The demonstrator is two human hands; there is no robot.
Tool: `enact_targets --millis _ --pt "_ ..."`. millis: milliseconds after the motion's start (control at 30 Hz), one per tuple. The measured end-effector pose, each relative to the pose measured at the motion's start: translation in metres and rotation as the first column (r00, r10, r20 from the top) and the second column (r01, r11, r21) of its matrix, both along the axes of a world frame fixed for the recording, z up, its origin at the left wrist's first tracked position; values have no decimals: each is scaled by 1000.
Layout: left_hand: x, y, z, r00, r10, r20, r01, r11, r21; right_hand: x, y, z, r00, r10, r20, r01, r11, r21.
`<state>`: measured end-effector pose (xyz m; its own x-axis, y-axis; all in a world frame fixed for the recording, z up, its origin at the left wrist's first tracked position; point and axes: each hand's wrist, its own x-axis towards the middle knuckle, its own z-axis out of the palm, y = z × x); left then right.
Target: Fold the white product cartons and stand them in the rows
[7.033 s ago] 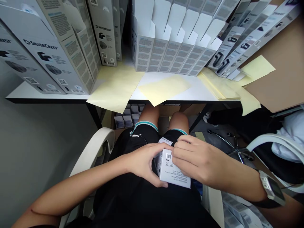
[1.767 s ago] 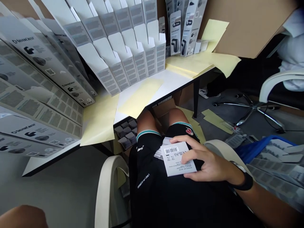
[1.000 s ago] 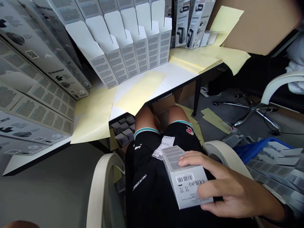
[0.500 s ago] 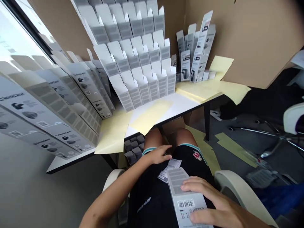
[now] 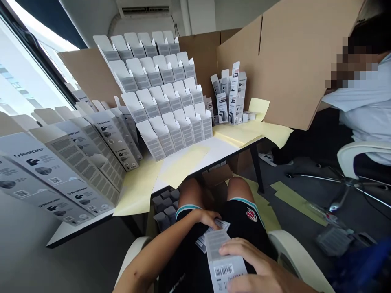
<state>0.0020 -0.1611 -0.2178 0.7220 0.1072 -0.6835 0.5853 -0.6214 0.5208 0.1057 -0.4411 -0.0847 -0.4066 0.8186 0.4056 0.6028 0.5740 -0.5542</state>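
On my lap, my right hand (image 5: 249, 260) grips a grey-and-white cardboard carton (image 5: 215, 243) with a barcode, thumb and fingers across its face. My left hand (image 5: 209, 218) has its fingers curled onto folded printed leaflets (image 5: 225, 224), which lie on my dark shorts just beyond the carton's end. The carton partly covers these leaflets. My left fingertips are partly hidden, and the carton's near end runs out of view at the bottom.
Rows of cartons with raised flaps (image 5: 175, 134) stand tiered on the white table (image 5: 175, 159). More cartons (image 5: 82, 179) fill its left side. Yellow paper sheets (image 5: 137, 183) lie on it. Grey cartons (image 5: 166, 209) sit below. A person in white (image 5: 366, 110) sits at the right.
My left hand has closed from an open pose above the leaflets down onto them. The right hand keeps the carton. The camera view has tilted up, showing more of the room.
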Motion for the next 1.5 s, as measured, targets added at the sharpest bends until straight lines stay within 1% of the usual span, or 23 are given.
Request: enact_targets --millis 100,200,333,467,533,600,667,733,800,867,900,933,967,1000,1033,1067,1100,1133,1167,1200,1300,1400,1500 --pt "3 -8 3 998 62 0 -62 998 -8 3 -5 4 1000 -16 -4 16 1000 6" --pt "2 -21 5 990 142 14 -142 990 10 5 -5 -4 997 -3 -75 4 1000 5" --pt "0 -40 3 971 228 73 -231 972 36 4 -6 -16 986 -4 -169 8 1000 24" --pt "-2 -47 5 930 305 205 -314 949 12 4 -10 -20 966 -15 -258 20 1000 18" --pt "-6 -45 12 888 349 299 -361 932 -15 4 -11 -19 952 -23 -304 30 999 17" --pt "-14 -44 24 830 386 402 -405 913 -39 3 -11 -17 938 -26 -346 38 999 28" --pt "-27 -46 42 763 400 508 -437 898 -50 2 -12 -14 927 -12 -376 36 998 57" --pt "-44 -52 69 688 380 619 -456 889 -39 2 -13 -11 912 3 -411 32 996 77" --pt "-60 -60 106 613 319 723 -464 886 3 2 -16 -8 881 11 -473 24 997 68" --pt "-73 -66 148 569 226 791 -444 894 64 3 -17 -5 846 15 -533 16 998 53" --pt "-77 -66 170 556 146 818 -423 897 127 4 -17 -3 840 13 -543 15 999 47" --pt "-80 -65 192 569 -38 821 -399 861 316 5 -16 -1 847 9 -532 17 999 43" --pt "-80 -60 212 582 -179 793 -397 789 469 6 -14 2 865 3 -501 20 999 40" --pt "-80 -52 229 595 -276 755 -402 711 577 6 -12 6 888 -2 -460 24 999 42" --pt "-78 -41 244 625 -321 711 -430 619 657 6 -9 9 908 -2 -419 26 998 51" --pt "-75 -26 256 680 -319 660 -445 536 718 6 -5 13 924 7 -382 21 997 69" --pt "-71 -8 264 736 -274 619 -448 488 749 5 -1 16 935 20 -353 14 995 95" --pt "-67 11 268 770 -206 603 -459 478 749 4 3 18 944 34 -328 8 992 124" --pt "-62 32 269 786 -146 600 -463 504 729 2 7 20 951 46 -305 2 988 155" --pt "-58 52 267 797 -121 592 -455 524 720 1 11 21 959 49 -277 2 984 180" --pt "-50 101 248 826 -54 562 -447 546 709 -3 21 20 979 23 -202 23 974 223" --pt "-45 124 227 830 12 558 -471 552 688 -4 28 15 982 3 -188 36 978 205" --pt "-40 122 213 803 53 594 -522 545 656 -3 31 11 982 -2 -188 31 988 153"
